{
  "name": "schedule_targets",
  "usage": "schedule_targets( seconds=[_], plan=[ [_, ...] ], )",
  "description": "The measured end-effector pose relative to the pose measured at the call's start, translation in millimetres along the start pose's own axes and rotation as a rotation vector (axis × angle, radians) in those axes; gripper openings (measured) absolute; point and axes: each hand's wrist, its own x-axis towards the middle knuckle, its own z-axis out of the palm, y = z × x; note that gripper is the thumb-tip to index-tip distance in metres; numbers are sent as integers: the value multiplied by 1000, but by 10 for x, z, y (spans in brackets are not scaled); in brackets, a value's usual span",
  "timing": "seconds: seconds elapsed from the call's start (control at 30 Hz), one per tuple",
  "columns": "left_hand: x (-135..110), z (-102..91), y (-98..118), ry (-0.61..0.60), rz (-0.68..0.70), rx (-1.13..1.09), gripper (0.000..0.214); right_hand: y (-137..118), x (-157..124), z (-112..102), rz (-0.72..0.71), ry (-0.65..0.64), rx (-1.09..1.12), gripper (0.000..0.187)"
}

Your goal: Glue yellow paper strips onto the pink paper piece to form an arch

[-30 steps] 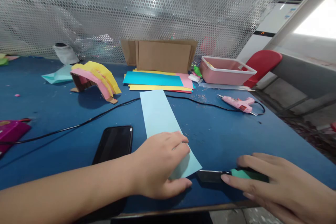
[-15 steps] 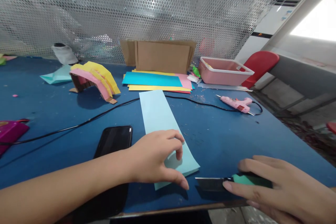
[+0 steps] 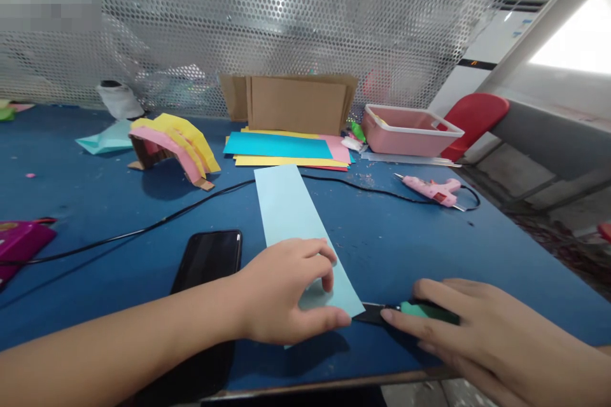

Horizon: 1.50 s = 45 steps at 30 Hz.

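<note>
A folded strip of light blue paper (image 3: 291, 203) lies lengthwise on the table in front of me. My left hand (image 3: 296, 289) rests on its near part with curled fingers, the thumb apart from them at the near edge. A craft knife with a green and black handle (image 3: 420, 311) is gripped in my right hand (image 3: 477, 327). Its dark blade reaches the paper's near right corner; the tip is hidden at the paper, and whether it lies between the layers I cannot tell. Beside my left forearm lies a black phone (image 3: 209, 257), partly covered by the arm.
A black cord (image 3: 191, 208) crosses the blue table behind my hands. A pink glue gun (image 3: 436, 189) lies at right, near a pink basket (image 3: 413, 130). Coloured sheets (image 3: 281, 145) and cardboard (image 3: 296, 103) are at the back. A yellow and pink paper arch (image 3: 174, 143) stands at left.
My right hand has moved left with the knife, bringing the blade to the paper's corner. The near edge of the paper is raised slightly, and my left thumb has shifted a little up and right.
</note>
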Motion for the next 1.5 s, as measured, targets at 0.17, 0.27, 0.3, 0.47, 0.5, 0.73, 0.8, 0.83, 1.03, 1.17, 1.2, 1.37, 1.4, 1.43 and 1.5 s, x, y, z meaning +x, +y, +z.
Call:
schedule_targets(
  seconds=[0.17, 0.27, 0.3, 0.47, 0.5, 0.73, 0.8, 0.83, 1.03, 1.17, 1.2, 1.37, 1.4, 1.43, 1.5],
  plan=[
    [5, 66, -10, -21, -1, 133, 42, -48, 85, 54, -66, -30, -66, 49],
    [-2, 112, -27, -48, 6, 206, 59, -86, 134, 100, -53, -40, -66, 47],
    [-5, 121, -32, -61, 8, 208, 60, -95, 156, 112, -57, -48, -74, 47],
    [-7, 121, -50, -126, 12, 214, 62, -123, 280, 138, -62, -41, -118, 47],
    [-5, 116, -50, -140, 12, 225, 62, -128, 302, 138, -57, -37, -118, 47],
    [2, 103, -44, -169, 8, 247, 63, -162, 315, 184, -6, -14, -108, 46],
    [-1, 101, -45, -171, 9, 249, 63, -166, 281, 201, 11, -23, -99, 46],
    [-2, 100, -46, -175, 8, 251, 63, -168, 263, 207, 21, -31, -94, 45],
    [5, 94, -32, -218, -17, 263, 64, -195, 197, 229, 65, -43, -65, 46],
    [8, 88, -19, -220, -56, 269, 70, -224, 173, 252, 99, -26, -60, 46],
    [9, 83, -18, -212, -80, 273, 74, -231, 167, 254, 110, -25, -58, 46],
    [12, 58, -21, -203, -144, 279, 86, -258, 182, 223, 161, -60, -27, 45],
    [12, 56, -21, -204, -141, 278, 85, -262, 198, 214, 162, -69, -30, 45],
    [13, 55, -20, -205, -141, 279, 85, -266, 219, 208, 156, -78, -38, 46],
    [15, 56, -16, -214, -148, 280, 85, -273, 267, 205, 134, -85, -69, 46]
  ],
)
